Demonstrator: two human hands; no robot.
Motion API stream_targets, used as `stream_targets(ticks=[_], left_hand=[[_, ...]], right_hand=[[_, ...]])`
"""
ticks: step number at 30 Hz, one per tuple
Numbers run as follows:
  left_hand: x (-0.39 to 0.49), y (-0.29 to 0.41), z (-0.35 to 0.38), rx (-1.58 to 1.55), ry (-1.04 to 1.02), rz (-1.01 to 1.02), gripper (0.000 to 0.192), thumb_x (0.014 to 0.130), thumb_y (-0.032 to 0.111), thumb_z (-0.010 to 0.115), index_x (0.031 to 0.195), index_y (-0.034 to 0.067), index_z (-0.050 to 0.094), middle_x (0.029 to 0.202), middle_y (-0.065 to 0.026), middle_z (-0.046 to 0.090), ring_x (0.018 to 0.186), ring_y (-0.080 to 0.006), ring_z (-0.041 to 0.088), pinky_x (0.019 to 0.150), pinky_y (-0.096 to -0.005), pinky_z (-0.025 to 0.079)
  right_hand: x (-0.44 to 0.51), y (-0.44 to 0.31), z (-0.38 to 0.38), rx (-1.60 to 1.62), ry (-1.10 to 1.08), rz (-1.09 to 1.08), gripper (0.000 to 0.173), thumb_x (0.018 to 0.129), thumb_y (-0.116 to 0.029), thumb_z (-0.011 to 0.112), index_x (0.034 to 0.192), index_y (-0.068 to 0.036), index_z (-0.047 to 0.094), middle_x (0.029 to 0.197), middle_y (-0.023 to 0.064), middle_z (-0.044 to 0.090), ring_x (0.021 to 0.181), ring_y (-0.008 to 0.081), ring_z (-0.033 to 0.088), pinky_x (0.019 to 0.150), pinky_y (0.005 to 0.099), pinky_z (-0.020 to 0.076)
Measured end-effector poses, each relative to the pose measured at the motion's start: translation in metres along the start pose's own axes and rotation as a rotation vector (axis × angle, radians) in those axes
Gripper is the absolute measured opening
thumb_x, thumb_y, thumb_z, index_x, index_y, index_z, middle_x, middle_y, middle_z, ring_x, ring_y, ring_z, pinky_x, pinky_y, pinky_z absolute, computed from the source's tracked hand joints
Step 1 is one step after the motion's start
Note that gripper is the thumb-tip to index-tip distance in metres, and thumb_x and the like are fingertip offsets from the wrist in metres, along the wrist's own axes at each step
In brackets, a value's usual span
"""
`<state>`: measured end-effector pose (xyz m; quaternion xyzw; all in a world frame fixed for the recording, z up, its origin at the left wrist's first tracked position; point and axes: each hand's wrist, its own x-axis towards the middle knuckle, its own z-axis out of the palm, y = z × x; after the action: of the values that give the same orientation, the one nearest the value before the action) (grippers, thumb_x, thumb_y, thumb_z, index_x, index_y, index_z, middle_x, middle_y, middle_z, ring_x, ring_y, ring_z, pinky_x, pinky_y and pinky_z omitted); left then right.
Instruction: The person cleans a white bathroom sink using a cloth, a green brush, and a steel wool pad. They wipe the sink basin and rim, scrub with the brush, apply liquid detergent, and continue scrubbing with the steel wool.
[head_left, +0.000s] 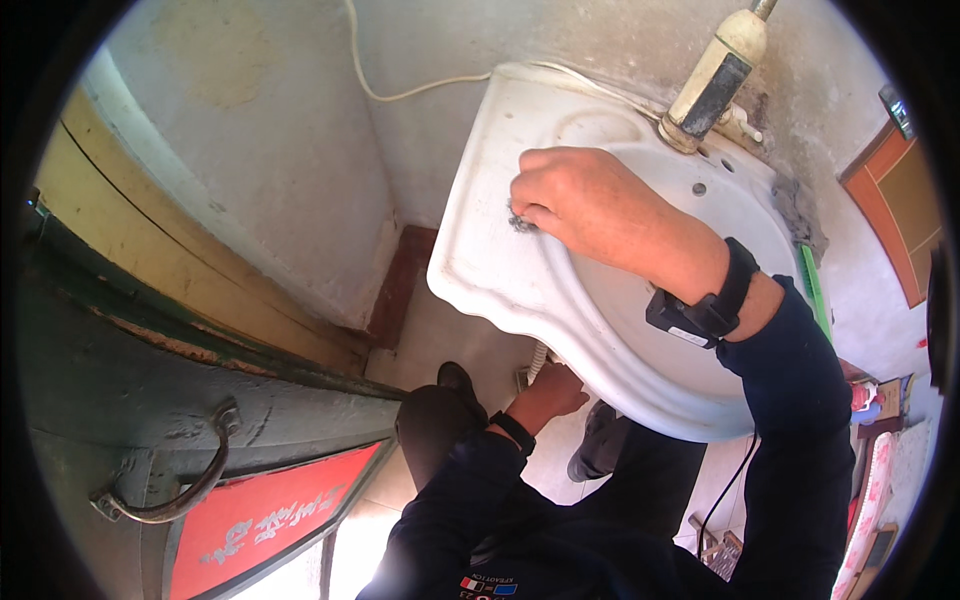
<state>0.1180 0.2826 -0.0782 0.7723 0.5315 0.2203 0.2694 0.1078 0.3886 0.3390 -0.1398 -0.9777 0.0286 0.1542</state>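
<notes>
My right hand (577, 191) grips a grey steel wool scrubber (520, 220) and presses it on the left deck of a white ceramic washbasin (480, 255). Only a fringe of the wool shows under the fingers. A black strap with a small box circles that wrist, above the bowl. Lower down, my left hand (553, 391) hangs beside the basin's front edge with curled fingers. Its palm is hidden, so I cannot see whether it holds anything. Faint brownish marks dot the basin's deck.
A tap with a thick cream body (712, 82) rises behind the bowl. Its cable (420, 94) trails along the wall. At the basin's right lie a grey cloth (799, 214) and a green plastic strip (814, 289). A dark door with a metal handle (180, 502) stands at left.
</notes>
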Motion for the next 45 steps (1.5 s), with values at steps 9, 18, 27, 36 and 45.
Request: stream_targets(ticks=[9, 18, 27, 36, 45], left_hand=[[-0.002, 0.006, -0.012, -0.096, -0.015, 0.011, 0.078, 0.092, 0.029, 0.082, 0.162, 0.003, 0.058, 0.154, -0.0256, 0.067, 0.143, -0.0427, 0.064, 0.118, -0.055, 0.053], [-0.008, 0.018, -0.028, -0.189, -0.047, -0.012, 0.083, 0.089, 0.02, 0.085, 0.165, 0.008, 0.055, 0.167, -0.0243, 0.056, 0.153, -0.0437, 0.054, 0.127, -0.0521, 0.045], [-0.004, 0.014, -0.021, -0.151, -0.054, -0.01, 0.081, 0.09, 0.019, 0.082, 0.165, 0.007, 0.055, 0.162, -0.0254, 0.06, 0.145, -0.0418, 0.062, 0.12, -0.0502, 0.052], [-0.005, 0.016, -0.02, -0.079, -0.05, 0.0, 0.077, 0.09, 0.016, 0.081, 0.163, 0.007, 0.057, 0.157, -0.0252, 0.065, 0.139, -0.0416, 0.067, 0.115, -0.0514, 0.056], [-0.005, 0.017, -0.022, -0.175, 0.019, 0.019, 0.076, 0.091, 0.013, 0.08, 0.163, 0.01, 0.057, 0.164, -0.0222, 0.059, 0.15, -0.0428, 0.057, 0.124, -0.0522, 0.048]], right_hand=[[-0.039, -0.027, -0.01, 0.132, -0.072, -0.278, 0.012, 0.087, -0.006, 0.076, 0.082, -0.002, 0.066, 0.086, 0.0132, 0.058, 0.081, 0.0336, 0.065, 0.074, 0.0467, 0.0538], [-0.037, -0.024, -0.017, 0.184, -0.158, -0.173, 0.012, 0.088, 0.002, 0.069, 0.077, 0.002, 0.066, 0.085, 0.0186, 0.064, 0.087, 0.0414, 0.069, 0.076, 0.0519, 0.0545], [-0.032, -0.021, -0.015, 0.112, -0.162, -0.197, 0.013, 0.092, -0.006, 0.074, 0.083, -0.001, 0.067, 0.086, 0.0133, 0.059, 0.085, 0.0356, 0.065, 0.076, 0.0481, 0.0521], [-0.027, -0.03, -0.005, 0.134, -0.113, -0.31, 0.009, 0.088, -0.005, 0.074, 0.083, -0.001, 0.068, 0.086, 0.0114, 0.059, 0.088, 0.032, 0.066, 0.076, 0.045, 0.0551], [-0.041, -0.03, -0.024, 0.13, -0.173, -0.325, 0.006, 0.085, -0.004, 0.073, 0.085, -0.001, 0.067, 0.088, 0.0119, 0.06, 0.09, 0.0322, 0.067, 0.076, 0.0443, 0.0548]])
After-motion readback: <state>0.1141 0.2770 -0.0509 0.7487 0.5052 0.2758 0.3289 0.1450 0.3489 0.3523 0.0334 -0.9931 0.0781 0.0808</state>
